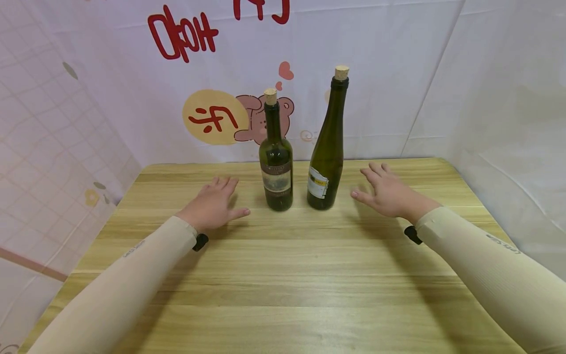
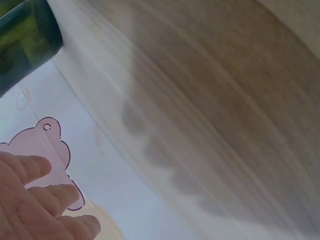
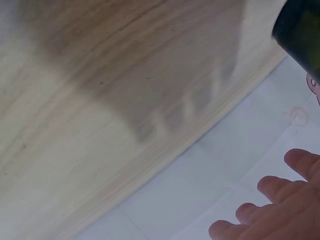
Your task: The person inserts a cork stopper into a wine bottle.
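Observation:
Two dark green wine bottles stand upright side by side toward the back of the table. The left bottle (image 1: 276, 152) has straight shoulders, a dark label with a pale band, and a cork (image 1: 270, 96) in its mouth. Taller and slope-shouldered, the right bottle (image 1: 329, 142) carries a white and yellow label and also a cork (image 1: 341, 73). My left hand (image 1: 214, 204) is held left of the first bottle, fingers spread, apart from it. To the right of the second bottle is my right hand (image 1: 386, 191), likewise spread and touching neither bottle. Each wrist view shows only a bottle's lower part.
The wooden table (image 1: 287, 275) reaches back to a white printed curtain (image 1: 380, 118) close behind the bottles. Red lettering and a pink bear (image 1: 256, 128) decorate the cloth. Another patterned cloth (image 1: 48, 123) hangs along the left side.

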A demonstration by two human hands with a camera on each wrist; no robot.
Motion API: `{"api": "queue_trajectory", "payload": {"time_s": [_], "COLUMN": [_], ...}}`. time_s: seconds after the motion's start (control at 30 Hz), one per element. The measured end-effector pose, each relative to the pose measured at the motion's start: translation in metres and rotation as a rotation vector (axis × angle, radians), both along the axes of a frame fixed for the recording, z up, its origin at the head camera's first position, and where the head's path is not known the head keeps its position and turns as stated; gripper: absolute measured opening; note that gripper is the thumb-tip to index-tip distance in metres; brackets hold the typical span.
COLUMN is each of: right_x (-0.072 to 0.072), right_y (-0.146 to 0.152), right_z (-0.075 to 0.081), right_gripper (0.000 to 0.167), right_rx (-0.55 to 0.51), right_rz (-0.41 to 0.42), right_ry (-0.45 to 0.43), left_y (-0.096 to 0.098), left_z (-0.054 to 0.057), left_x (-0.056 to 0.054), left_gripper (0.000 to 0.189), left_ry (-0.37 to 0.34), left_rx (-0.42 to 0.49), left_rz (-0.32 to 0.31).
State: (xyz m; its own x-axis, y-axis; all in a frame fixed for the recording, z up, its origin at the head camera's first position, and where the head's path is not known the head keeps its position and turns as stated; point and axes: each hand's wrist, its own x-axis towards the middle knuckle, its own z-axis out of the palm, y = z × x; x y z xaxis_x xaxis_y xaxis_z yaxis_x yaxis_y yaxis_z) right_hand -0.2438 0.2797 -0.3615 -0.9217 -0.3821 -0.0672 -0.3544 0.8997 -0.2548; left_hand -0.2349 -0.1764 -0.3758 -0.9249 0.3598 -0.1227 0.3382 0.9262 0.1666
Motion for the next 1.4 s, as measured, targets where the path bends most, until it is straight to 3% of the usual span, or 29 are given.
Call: {"api": "queue_trajectory", "payload": {"time_s": [0.57, 0.9, 1.4], "right_x": [0.004, 0.005, 0.005], "right_y": [0.008, 0.009, 0.009], "right_z": [-0.009, -0.015, -0.013], "right_gripper": [0.094, 0.097, 0.099], "right_rx": [0.041, 0.061, 0.07], "right_rz": [-0.064, -0.086, -0.102], "right_ry": [-0.019, -0.054, -0.077], "left_y": [-0.001, 0.001, 0.002], "left_z": [-0.006, -0.009, -0.014], "left_x": [-0.007, -0.006, -0.008], "left_gripper": [0.102, 0.108, 0.103], "left_ry": [-0.024, -0.038, -0.031], "left_rx": [0.041, 0.049, 0.044], "left_rz": [0.09, 0.112, 0.122]}}
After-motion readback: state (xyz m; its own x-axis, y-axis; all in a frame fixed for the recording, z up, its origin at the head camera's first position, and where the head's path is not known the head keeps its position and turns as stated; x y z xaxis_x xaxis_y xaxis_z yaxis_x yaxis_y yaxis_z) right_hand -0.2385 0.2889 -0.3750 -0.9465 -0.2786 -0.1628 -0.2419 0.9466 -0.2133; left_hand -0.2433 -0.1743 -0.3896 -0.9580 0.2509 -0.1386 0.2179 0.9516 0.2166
